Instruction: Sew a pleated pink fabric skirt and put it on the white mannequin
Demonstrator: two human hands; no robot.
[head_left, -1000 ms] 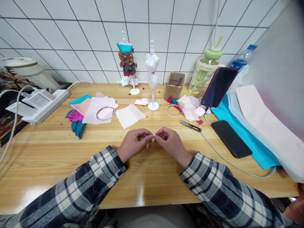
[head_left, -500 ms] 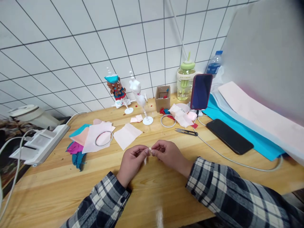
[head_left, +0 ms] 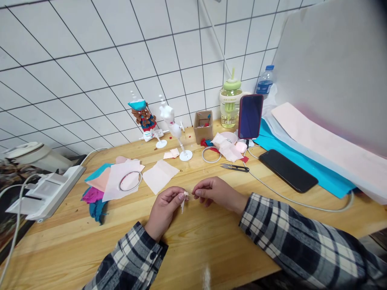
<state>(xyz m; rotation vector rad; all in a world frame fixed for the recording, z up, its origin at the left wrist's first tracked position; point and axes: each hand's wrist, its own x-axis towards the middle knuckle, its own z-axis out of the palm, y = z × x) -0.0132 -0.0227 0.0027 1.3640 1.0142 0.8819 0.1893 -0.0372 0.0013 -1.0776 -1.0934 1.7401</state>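
Observation:
My left hand (head_left: pixel 167 206) pinches a small twisted strip of pale crepe paper (head_left: pixel 183 202) between thumb and forefinger, and its loose end hangs down. Just to the right, my right hand (head_left: pixel 216 192) has thumb and fingertips pressed together, a short gap away from the paper. Whatever those fingertips hold, if anything, is too small to make out. Beyond the hands lies a pale pink paper square (head_left: pixel 160 176). A pair of thread snips (head_left: pixel 235 167) rests on the table past my right hand, near a silvery ring (head_left: pixel 211 154).
A bare white mini mannequin (head_left: pixel 171 121) and a dressed one (head_left: pixel 144 117) stand by the wall, beside a cardboard box (head_left: pixel 203 127). Coloured papers (head_left: pixel 99 177) lie left. Rightward are a green-lidded bottle (head_left: pixel 231 102), a propped phone (head_left: pixel 250 117), a flat phone (head_left: pixel 288 170) and a cable (head_left: pixel 281 197).
My right hand has drawn away to the right from the paper strip, opening a small gap. My left hand keeps its pinch on the strip. The camera view has shifted slightly.

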